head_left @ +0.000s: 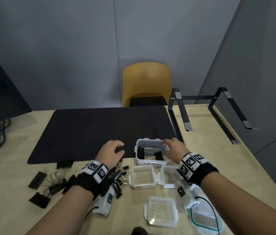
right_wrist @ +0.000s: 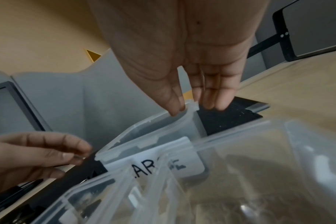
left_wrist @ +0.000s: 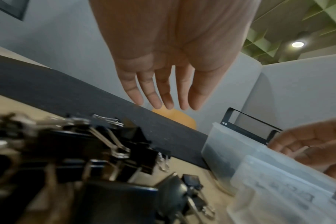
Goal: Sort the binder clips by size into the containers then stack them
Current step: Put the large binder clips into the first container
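Binder clips [head_left: 52, 182] lie in a loose pile on the bare table [head_left: 210, 150], left of the tub marked LARGE [head_left: 150, 150], which is my landmark throughout. Sizes are mixed: big ones at the far left of the pile, small ones nearest the tub.

Desk mat [head_left: 100, 131], dark, runs behind and left of the tub; the tub's back half sits on the mat's near right corner.

Tub itself: clear plastic, open, with at least two large black clips already inside.

Two smaller clear containers stand just in front of the tub: one [head_left: 142, 177] with a dark, unreadable label, one [head_left: 168, 177] to its right, label partly hidden. Both look empty. A fourth container [head_left: 161, 212] sits further forward, and a lid with a green seal [head_left: 205, 219] lies to that one's right.

Right hand [head_left: 174, 148] pinches the tub's right rim, thumb inside, fingers [right_wrist: 220, 98] outside the wall.

Left hand [head_left: 111, 153] hovers just left of the tub over the mat edge, fingers relaxed and spread, holding nothing.

Judgement: sorting has barely begun; only larges are placed.

Risks:
- The tub straddles the mat edge, so a pull on the rim could tip it and spill the clips.
- Handles in the pile look tangled; lifting one clip may drag neighbours along.
- Middle sizes could be misjudged.
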### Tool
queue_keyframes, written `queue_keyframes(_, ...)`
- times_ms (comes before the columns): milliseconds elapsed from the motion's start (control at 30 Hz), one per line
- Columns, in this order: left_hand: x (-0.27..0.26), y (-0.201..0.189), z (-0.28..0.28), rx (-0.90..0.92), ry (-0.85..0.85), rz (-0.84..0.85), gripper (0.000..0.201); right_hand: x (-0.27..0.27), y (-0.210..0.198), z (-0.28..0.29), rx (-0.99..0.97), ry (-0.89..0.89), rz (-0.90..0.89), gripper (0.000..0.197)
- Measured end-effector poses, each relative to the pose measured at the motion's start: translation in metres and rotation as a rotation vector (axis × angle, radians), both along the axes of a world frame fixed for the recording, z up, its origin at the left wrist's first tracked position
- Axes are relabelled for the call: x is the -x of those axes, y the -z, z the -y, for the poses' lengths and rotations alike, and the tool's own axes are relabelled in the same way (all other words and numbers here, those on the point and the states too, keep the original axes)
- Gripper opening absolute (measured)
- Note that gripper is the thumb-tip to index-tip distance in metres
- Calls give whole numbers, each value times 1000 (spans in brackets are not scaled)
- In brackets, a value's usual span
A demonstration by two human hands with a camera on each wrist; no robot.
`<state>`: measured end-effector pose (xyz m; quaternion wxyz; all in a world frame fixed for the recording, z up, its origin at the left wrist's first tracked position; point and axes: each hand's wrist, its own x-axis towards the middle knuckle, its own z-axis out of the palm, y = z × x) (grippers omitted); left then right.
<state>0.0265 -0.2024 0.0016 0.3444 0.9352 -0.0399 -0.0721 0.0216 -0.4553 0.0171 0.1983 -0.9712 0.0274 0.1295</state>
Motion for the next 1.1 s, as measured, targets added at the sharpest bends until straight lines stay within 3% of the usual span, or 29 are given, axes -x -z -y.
queue_keyframes(233, 18, 4, -47, -144, -30, -85, 24, 15, -18, -28, -61, -29, 151, 28)
queue_keyframes(533, 48, 10, -103, -190, -61, -127, 18, 49, -10, -109, -204, -235, 46, 21)
queue_keyframes(667, 62, 15, -124, -187, -40, -157, 25, 66, 2, -142, -243, -248, -16, 23)
queue_keyframes(833, 67, 19, -141, -145, -66, -130, 49, 79, 16, -170, -264, -252, -39, 25)
queue_keyframes(1100, 64, 27, -173, -155, -57, -87, 28, 82, 34, -200, -191, -282, 14, 35)
